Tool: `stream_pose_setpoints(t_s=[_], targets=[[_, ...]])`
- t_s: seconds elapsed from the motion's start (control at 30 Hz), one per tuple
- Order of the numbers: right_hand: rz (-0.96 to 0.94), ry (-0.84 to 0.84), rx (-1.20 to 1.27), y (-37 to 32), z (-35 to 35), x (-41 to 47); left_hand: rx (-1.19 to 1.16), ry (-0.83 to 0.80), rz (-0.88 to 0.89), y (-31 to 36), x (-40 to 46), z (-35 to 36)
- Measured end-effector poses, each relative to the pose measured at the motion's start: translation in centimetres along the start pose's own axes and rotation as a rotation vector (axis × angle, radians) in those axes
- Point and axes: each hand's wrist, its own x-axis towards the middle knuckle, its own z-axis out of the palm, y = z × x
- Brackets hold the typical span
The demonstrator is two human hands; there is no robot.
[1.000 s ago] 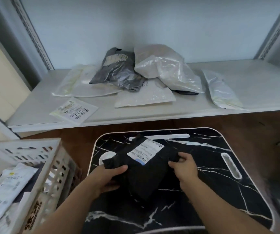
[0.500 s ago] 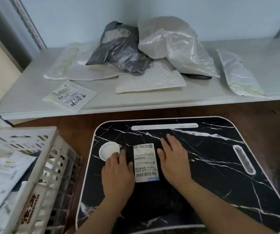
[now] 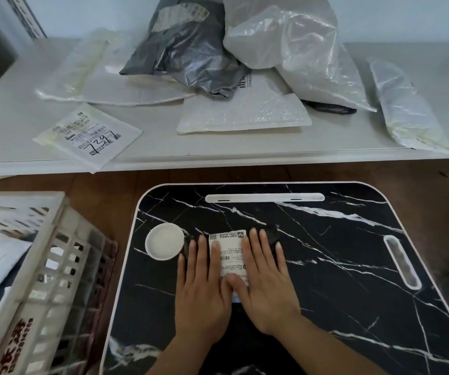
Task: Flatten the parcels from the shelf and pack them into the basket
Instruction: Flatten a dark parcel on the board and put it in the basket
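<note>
A black parcel (image 3: 270, 235) with a white shipping label (image 3: 230, 253) lies flat on the black marble-patterned tray table (image 3: 339, 266). My left hand (image 3: 201, 293) and my right hand (image 3: 268, 285) press down on it side by side, fingers straight, partly covering the label. On the white shelf (image 3: 7, 109) beyond lie several parcels: a grey bag (image 3: 185, 55), a large clear-white bag (image 3: 293, 47), a flat white mailer (image 3: 245, 112), a small labelled mailer (image 3: 90, 133) and a pale bag (image 3: 407, 106) at the right. The white slatted basket (image 3: 53, 266) at the left holds parcels.
A round white recess (image 3: 164, 241) sits in the tray table just left of my left hand. A long white slot (image 3: 264, 197) runs along its far edge and another slot (image 3: 402, 262) lies at its right. Brown floor shows between table, shelf and basket.
I laid the black parcel down from a two-handed grip and flattened my palms on it. My hands have since drawn closer together over the label. The view has tilted down towards the table.
</note>
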Motion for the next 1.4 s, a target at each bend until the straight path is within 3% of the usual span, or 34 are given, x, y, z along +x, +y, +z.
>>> stream_pose_setpoints(t_s=[0.3, 0.7, 0.97, 1.13, 1.4], targets=[[0.013, -0.034, 0.002, -0.1, 0.3, -0.7, 0.03, -0.057, -0.022, 0.2, -0.7, 0.1], [0.058, -0.24, 0.041, -0.3, -1.0, 0.8, 0.075, -0.15, -0.038, 0.5, 1.0, -0.5], [0.058, -0.453, 0.225, 0.3, -3.2, 1.1, 0.141, -0.382, -0.056, 0.8, 1.9, -3.5], [-0.032, -0.336, 0.15, 0.0, -4.1, -3.2, 0.094, -0.143, 0.051, 0.9, -0.9, -3.9], [0.002, -0.25, 0.086, -0.6, -2.1, -5.4, 0.072, -0.119, 0.006, 1.7, -4.0, 0.0]])
